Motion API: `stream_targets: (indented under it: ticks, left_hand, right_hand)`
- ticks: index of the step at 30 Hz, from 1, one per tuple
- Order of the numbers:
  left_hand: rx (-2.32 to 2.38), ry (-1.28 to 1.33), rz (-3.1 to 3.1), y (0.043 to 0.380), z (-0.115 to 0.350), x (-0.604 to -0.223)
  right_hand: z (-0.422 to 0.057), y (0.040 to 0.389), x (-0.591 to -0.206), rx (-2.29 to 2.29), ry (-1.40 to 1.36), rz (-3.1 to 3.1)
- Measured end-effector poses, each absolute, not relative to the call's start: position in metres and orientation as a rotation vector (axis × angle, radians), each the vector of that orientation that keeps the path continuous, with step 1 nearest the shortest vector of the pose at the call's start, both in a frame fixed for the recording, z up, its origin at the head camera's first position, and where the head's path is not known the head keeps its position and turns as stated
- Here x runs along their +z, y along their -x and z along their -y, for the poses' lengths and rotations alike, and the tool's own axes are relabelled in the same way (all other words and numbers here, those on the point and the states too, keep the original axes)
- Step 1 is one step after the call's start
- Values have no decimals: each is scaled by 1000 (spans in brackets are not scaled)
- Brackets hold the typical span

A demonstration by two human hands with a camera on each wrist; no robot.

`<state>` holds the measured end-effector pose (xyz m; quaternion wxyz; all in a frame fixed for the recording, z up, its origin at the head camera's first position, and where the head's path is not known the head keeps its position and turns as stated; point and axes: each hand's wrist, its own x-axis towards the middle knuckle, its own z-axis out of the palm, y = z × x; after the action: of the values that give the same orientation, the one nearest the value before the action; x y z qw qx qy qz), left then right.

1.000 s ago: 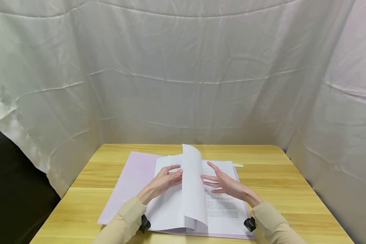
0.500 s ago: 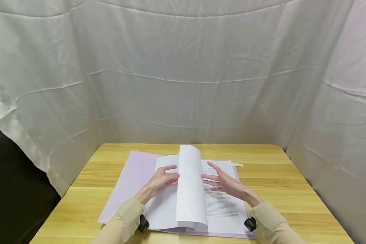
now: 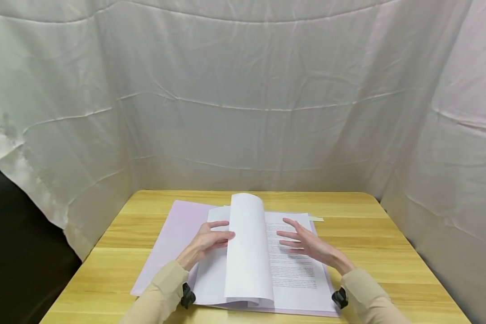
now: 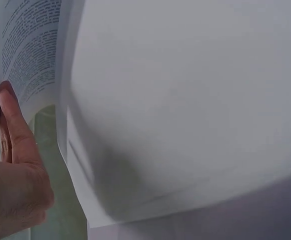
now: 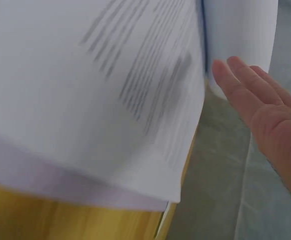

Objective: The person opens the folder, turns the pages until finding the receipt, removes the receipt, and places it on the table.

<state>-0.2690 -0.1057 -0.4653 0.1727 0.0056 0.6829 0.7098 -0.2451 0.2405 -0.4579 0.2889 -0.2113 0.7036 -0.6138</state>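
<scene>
1. Head: lilac folder (image 3: 164, 245) lies open on wood-grain worktop (image 3: 372, 245), white paper stack on its right part. Left hand (image 3: 206, 241) pinches the left edge of a curled sheet (image 3: 248, 249), which stands bowed up mid-stack. Right hand (image 3: 308, 245) holds nothing, fingers spread over the printed page (image 3: 295, 270), fingertips near the curled sheet but apart from it. Pale yellow tab (image 3: 317, 219) sticks out at upper right. Pale curtain (image 3: 243, 103) behind.
2. Left wrist: left hand at left edge, curled sheet's margin gripped between thumb and finger; print shows on that sheet's underside. Blank white paper fills most of the view, lilac folder below it.
3. Right wrist: right hand loose, fingers extended, nothing grasped. Printed page blurry, lilac folder edge under it.
</scene>
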Motion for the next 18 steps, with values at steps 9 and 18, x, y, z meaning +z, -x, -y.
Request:
stream_targets:
  ticks: [9, 18]
  left_hand:
    - [1948, 35, -2008, 274, 121, -473]
    - [1723, 115, -2289, 274, 135, -473]
  right_hand:
    - [-261, 247, -467, -1601, 538, -1984]
    - [-269, 253, -474, -1603, 453, -2162]
